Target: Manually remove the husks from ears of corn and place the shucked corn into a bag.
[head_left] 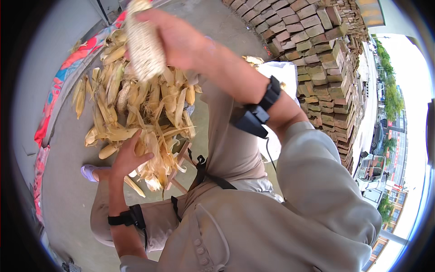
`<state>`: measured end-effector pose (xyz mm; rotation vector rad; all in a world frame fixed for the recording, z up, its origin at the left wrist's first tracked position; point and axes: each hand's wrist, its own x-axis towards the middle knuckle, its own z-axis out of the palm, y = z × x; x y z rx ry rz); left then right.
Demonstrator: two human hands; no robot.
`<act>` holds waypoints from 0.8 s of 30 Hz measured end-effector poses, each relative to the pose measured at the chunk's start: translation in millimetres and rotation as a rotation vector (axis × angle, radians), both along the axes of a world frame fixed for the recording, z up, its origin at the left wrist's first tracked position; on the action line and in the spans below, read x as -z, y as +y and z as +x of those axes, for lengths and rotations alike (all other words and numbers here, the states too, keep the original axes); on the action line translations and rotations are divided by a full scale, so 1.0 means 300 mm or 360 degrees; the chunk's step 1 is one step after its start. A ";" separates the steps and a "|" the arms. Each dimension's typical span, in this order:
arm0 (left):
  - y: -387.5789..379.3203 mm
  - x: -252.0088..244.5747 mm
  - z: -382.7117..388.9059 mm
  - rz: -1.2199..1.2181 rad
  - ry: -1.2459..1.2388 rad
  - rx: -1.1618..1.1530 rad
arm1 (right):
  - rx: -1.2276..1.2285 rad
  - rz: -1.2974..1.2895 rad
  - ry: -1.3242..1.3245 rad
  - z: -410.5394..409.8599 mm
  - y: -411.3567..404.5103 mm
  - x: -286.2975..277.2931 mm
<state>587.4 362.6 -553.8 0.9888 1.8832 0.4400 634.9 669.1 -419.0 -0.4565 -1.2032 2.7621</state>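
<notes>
My right hand [170, 37] is raised at the upper left, blurred, with its fingers wrapped around a husked ear of pale corn [144, 47]. Below it lies a heap of dry corn husks and ears [146, 98]. My left hand [129, 156] is at the near edge of this heap, its thumb and fingers spread and nothing held between them; whether it touches the husks cannot be told. One bare ear [123, 97] shows among the husks, and another [108, 151] lies by the heap's left edge. Both wrists wear black strapped devices.
A white sack [275, 73] lies right of my knee, with corn near its top. Beyond it stands a large stack of bricks [316, 68]. Part of a wooden frame [178, 166] shows between my legs. A patterned red and blue cloth [56, 88] runs along the wall at left.
</notes>
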 end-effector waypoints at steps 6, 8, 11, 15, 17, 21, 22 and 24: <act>-0.042 0.065 -0.046 -0.0004 0.0204 -0.0078 | 0.0632 0.0381 -0.0553 0.590 0.521 0.117; -0.061 0.095 -0.078 0.0065 0.0055 -0.0288 | 0.1007 0.0474 -0.1146 0.783 0.636 0.331; -0.068 0.115 -0.083 0.0349 0.0095 -0.0536 | 0.0967 0.0596 -0.1696 1.099 0.692 0.604; 0.000 0.096 -0.075 0.0199 0.0016 -0.0749 | 0.1064 0.1228 -0.2421 1.449 0.827 0.798; 0.032 0.146 -0.079 0.0214 0.0024 -0.0756 | 0.0870 0.1611 -0.2468 1.620 0.945 0.765; -0.134 0.043 -0.123 0.0147 0.0534 -0.0436 | 0.1072 0.1013 -0.1705 1.070 0.822 0.567; -0.149 0.032 -0.135 -0.0080 0.0502 -0.0382 | 0.0964 0.1103 -0.1492 0.926 0.767 0.445; -0.078 -0.040 -0.128 0.0002 0.0609 -0.0314 | 0.0628 0.1232 -0.1286 0.705 0.722 0.253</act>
